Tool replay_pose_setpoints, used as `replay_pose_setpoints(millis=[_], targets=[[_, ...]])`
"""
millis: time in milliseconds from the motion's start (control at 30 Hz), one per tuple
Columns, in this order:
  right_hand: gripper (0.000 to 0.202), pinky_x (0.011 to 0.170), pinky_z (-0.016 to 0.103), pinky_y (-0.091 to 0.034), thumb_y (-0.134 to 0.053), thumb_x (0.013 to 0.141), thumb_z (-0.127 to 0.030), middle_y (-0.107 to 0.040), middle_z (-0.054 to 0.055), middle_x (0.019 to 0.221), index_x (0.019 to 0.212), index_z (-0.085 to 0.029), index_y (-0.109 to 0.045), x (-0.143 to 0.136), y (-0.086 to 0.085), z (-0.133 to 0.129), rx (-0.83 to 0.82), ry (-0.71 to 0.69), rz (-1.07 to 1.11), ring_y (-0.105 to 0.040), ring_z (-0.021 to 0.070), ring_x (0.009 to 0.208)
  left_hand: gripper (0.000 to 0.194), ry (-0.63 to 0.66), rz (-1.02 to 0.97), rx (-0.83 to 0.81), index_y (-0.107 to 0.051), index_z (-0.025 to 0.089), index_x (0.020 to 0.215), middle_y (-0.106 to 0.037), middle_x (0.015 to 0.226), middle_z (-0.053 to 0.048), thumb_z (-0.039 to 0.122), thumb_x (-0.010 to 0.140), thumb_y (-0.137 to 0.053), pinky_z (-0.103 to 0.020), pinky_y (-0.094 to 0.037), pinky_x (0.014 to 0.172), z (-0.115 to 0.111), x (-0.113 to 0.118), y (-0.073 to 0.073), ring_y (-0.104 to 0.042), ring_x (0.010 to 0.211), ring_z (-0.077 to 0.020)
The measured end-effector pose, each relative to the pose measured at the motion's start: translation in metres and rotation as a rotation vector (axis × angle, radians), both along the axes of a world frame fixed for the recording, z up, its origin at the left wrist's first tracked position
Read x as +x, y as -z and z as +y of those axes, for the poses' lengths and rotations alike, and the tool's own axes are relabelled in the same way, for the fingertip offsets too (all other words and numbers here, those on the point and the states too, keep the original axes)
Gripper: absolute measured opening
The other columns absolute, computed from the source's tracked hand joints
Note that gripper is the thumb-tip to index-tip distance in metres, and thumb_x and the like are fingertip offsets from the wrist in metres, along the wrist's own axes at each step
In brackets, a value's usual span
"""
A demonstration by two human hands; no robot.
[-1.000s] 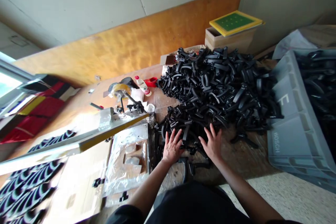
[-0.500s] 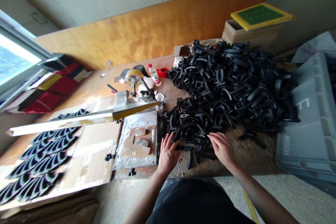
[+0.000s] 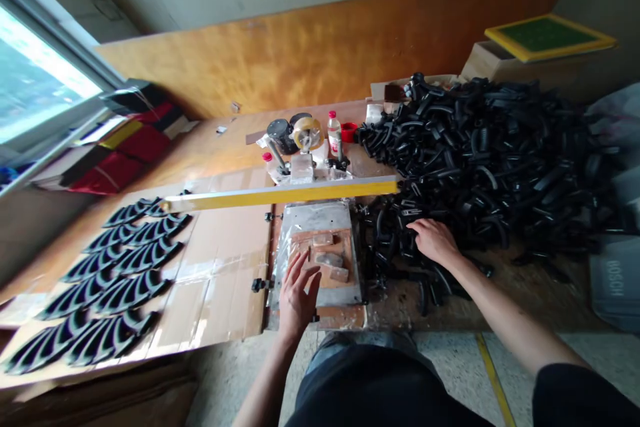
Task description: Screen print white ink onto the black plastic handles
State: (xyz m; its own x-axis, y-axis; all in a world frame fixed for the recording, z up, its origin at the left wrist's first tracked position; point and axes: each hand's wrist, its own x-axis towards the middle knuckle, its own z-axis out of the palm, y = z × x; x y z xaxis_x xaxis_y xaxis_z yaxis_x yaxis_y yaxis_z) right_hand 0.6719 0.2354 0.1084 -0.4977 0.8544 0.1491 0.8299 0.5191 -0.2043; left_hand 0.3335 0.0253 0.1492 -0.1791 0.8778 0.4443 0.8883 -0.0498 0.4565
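Observation:
My left hand (image 3: 299,297) is held over the front of a flat metal plate (image 3: 295,217), its fingers spread and holding nothing. On this plate, which is partly wrapped in clear film, lie several small blocks (image 3: 330,259). My right hand (image 3: 436,241) reaches to the near left side of a big heap of black curved parts (image 3: 480,147). Its fingers are slightly bent, with thumb and index finger apart, and the fingertips are at the parts. I see nothing held in it. A yellow and silver bar (image 3: 285,195) extends across the view above the plate.
Rows of black curved pieces (image 3: 135,290) lie fanned out on cardboard (image 3: 225,253) at left. Behind the bar stand a tape roll (image 3: 308,133), a red-capped bottle (image 3: 334,133) and a red container (image 3: 349,132). A grey crate (image 3: 615,283) stands at right. Red and black boxes (image 3: 105,170) sit by the window.
The view has swung left. My left hand has moved from the black parts to over the metal plate. My right hand has shifted farther into the heap.

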Motion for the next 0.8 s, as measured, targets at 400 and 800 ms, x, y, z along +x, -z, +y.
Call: replay_pose_setpoints(millis=[400,800], targets=[[0.050,0.077,0.025,-0.050,-0.034,0.094,-0.013,-0.062,0.005,0.115,0.137,-0.030,-0.052,-0.125,-0.035,-0.078,-0.115,-0.063,0.141,-0.063,0.0155,0.091,0.021,-0.149,-0.441,-0.102,-0.071,0.022,0.093,-0.069,0.115,-0.008,0.038,0.087,-0.058,-0.041,-0.051,0.095,-0.013,-0.147,0.003,-0.065,0.107,-0.0230],[0.036,0.096,0.038,-0.045,-0.049,0.094,-0.025,-0.060,0.011,0.123,0.128,-0.027,-0.062,-0.231,-0.023,-0.076,-0.025,-0.528,0.032,-0.053,0.0249,0.116,0.031,-0.186,-0.723,0.107,-0.069,0.020,0.101,-0.072,0.087,-0.004,0.045,0.085,-0.060,-0.030,-0.053,0.080,0.048,-0.135,-0.079,-0.067,0.084,-0.0159]])
